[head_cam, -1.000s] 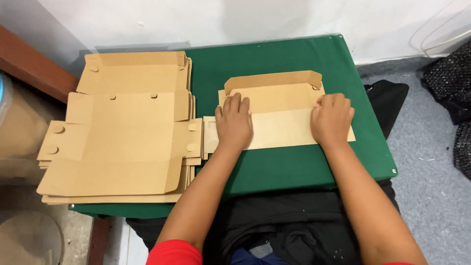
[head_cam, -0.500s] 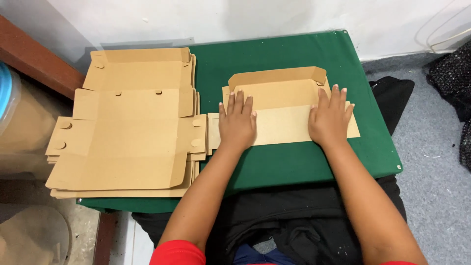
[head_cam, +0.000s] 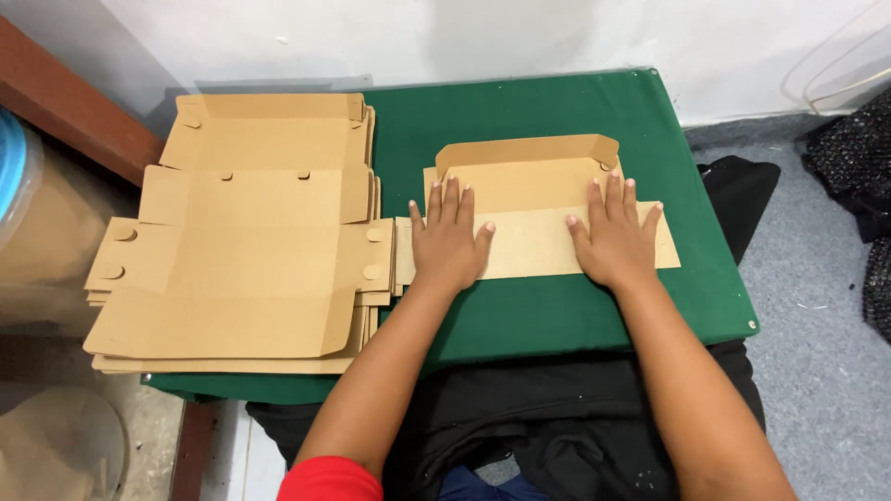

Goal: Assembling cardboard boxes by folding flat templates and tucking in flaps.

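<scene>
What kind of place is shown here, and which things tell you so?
Probably a small packing or box-folding workstation. A stack of flat brown cardboard box blanks lies on a green-covered table, and both hands, left hand and right hand, press flat on one partly folded brown cardboard blank.

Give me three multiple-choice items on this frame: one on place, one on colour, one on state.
1. Where is the stack of flat cardboard blanks?
A. left of the hands
B. on the floor
C. right of the hands
2. What colour is the table?
A. blue
B. green
C. white
3. How do the left hand and right hand lie?
A. fists
B. flat on the folded cardboard piece
C. raised

1 A: the stack fills the table's left side.
2 B: green surface shows.
3 B: both palms press down, fingers spread.
</scene>
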